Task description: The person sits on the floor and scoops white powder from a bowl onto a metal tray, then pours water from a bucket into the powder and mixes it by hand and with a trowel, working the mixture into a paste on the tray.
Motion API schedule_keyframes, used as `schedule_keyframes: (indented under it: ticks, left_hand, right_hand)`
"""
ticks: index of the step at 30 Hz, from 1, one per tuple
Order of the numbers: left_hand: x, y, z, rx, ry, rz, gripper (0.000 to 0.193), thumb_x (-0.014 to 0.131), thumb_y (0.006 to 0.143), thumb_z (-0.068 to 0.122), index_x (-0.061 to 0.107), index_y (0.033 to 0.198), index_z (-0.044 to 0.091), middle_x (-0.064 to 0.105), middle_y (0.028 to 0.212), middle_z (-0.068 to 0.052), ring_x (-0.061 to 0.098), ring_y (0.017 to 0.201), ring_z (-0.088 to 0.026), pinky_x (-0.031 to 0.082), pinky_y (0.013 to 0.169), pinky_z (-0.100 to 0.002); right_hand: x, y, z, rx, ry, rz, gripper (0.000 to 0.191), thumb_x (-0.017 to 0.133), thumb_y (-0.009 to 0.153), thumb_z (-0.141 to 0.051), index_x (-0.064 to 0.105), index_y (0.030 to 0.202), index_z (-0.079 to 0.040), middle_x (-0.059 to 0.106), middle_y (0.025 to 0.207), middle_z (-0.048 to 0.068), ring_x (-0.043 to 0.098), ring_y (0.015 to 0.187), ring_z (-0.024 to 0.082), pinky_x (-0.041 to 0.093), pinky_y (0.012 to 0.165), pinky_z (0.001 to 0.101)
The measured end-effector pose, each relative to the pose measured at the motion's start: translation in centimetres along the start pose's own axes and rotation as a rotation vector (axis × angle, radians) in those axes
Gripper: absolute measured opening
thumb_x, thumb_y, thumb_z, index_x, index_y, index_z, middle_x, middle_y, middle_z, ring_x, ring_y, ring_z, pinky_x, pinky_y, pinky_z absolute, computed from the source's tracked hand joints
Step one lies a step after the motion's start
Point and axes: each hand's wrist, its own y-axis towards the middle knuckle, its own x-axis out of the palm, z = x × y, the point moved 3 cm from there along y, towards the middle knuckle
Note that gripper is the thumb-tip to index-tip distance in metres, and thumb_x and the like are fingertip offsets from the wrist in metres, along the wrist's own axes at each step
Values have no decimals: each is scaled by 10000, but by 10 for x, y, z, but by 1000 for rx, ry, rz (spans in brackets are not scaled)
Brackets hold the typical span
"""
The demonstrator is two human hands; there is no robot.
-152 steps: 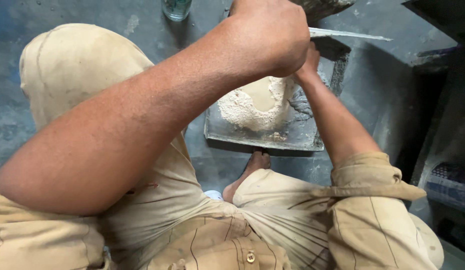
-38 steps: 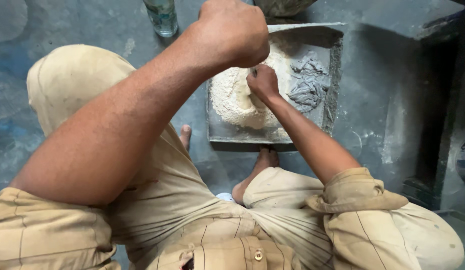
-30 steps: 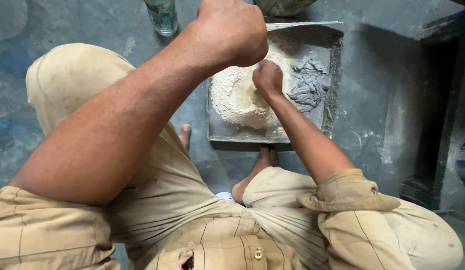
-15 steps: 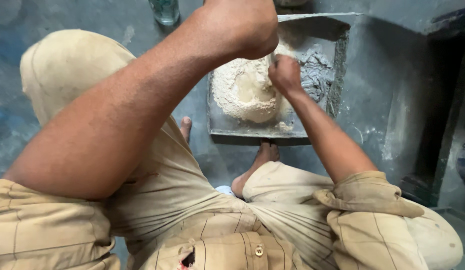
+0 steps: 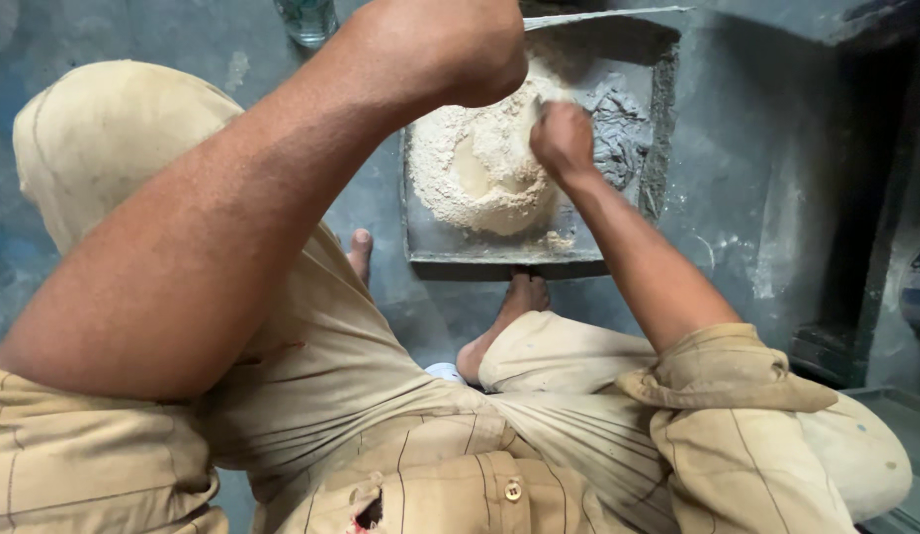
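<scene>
Fingers of right hand (image 5: 564,141) curled in powder (image 5: 480,173).

You have a single view, worn on your head and looking steeply down over your chest and knees to the grey concrete floor (image 5: 104,40). It sits close: your raised left forearm fills the left and centre, while the square grey metal tray (image 5: 425,252) lies at upper centre.

Dim, soft overhead light, deep shadow at right edge (near-black), slight motion blur, wide-angle stretching at borders
</scene>
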Motion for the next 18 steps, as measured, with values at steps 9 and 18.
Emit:
schedule_keyframes:
  ticks: [9,18]
  left_hand:
    - [0,1,1,-8,23,22,184,652,783,100,763,896,5,706,726,-248,718,616,-345,572,561,-488]
    - [3,3,-1,15,44,15,165,695,767,111,778,872,14,708,717,-236,714,603,-337,568,560,-477]
  right_hand:
    - [21,-2,6,-110,81,144,127,622,810,-84,696,758,5,659,762,286,655,763,486,516,726,572]
    - [30,7,-24,80,182,78,143,647,761,-122,732,761,-7,692,782,280,676,763,463,534,754,530]
